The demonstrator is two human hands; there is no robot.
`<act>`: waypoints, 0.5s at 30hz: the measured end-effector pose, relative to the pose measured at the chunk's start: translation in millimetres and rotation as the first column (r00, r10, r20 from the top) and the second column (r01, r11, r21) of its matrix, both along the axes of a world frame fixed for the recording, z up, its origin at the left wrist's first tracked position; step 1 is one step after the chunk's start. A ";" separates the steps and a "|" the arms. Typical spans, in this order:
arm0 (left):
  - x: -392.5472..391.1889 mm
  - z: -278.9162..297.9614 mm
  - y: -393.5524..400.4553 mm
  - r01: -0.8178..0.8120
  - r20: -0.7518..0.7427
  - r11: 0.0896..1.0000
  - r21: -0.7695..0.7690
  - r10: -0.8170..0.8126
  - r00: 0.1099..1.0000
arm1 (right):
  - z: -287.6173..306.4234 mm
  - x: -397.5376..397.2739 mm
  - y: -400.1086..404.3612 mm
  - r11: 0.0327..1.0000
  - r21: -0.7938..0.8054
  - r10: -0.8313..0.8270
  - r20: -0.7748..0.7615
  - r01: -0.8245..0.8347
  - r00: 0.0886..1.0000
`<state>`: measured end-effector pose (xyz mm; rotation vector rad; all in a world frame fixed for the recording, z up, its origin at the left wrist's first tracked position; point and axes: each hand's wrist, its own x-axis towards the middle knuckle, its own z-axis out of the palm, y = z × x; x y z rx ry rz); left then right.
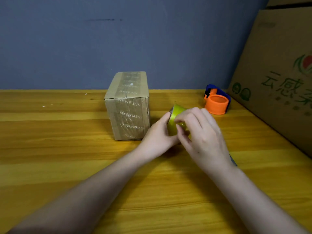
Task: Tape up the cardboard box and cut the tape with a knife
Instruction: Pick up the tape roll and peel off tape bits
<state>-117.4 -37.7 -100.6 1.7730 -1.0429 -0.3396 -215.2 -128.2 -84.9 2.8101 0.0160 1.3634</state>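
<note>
Head view: wooden table (67,166) against a grey-blue wall (118,39). Cardboard box (127,105) stands upright at table centre, near the wall, flaps closed, printed clear tape running over its top and down the front face, lettering upside down from here. Both hands meet just right of the box, close to its lower right corner but apart from it. Tape roll (175,119), yellow-green and glossy, is held between them above the table, tilted, one open end facing left toward the box. Left hand (157,134) grips the roll from the left and below, thumb up along its rim. Right hand (202,132) comes over the top, fingers curled on the roll's outer surface, fingertips pinching at the tape layer; whether a free end is lifted, cannot tell. Orange and blue tape dispenser (217,102) sits on the table behind the hands, well right of the box, by the wall, empty orange hub facing up. Large cardboard carton (278,65) with green printing leans along the right edge. Small dark object (233,160) peeks out beside the right wrist, mostly hidden, cannot identify
</note>
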 end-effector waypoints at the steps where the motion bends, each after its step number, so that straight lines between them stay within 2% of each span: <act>1: -0.9 1.5 -1.2 -0.018 -0.011 1.000 0.002 0.018 1.000 | 1.0 0.7 -2.5 0.999 0.041 0.000 0.018 -0.001 1.000; 7: -1.8 -1.7 -2.2 0.002 0.060 1.000 0.005 -0.003 0.998 | -0.8 1.4 -13.3 0.988 0.153 -0.030 0.026 0.026 0.999; 11: 1.3 -5.2 -2.8 -0.004 0.054 1.000 0.016 0.003 0.999 | -1.4 1.7 -13.7 0.991 0.103 -0.085 0.029 0.081 0.996; 15: 0.0 -4.1 -1.8 0.001 0.063 1.000 0.011 -0.002 0.998 | -2.9 2.9 -16.8 0.987 0.131 -0.093 0.027 0.089 0.995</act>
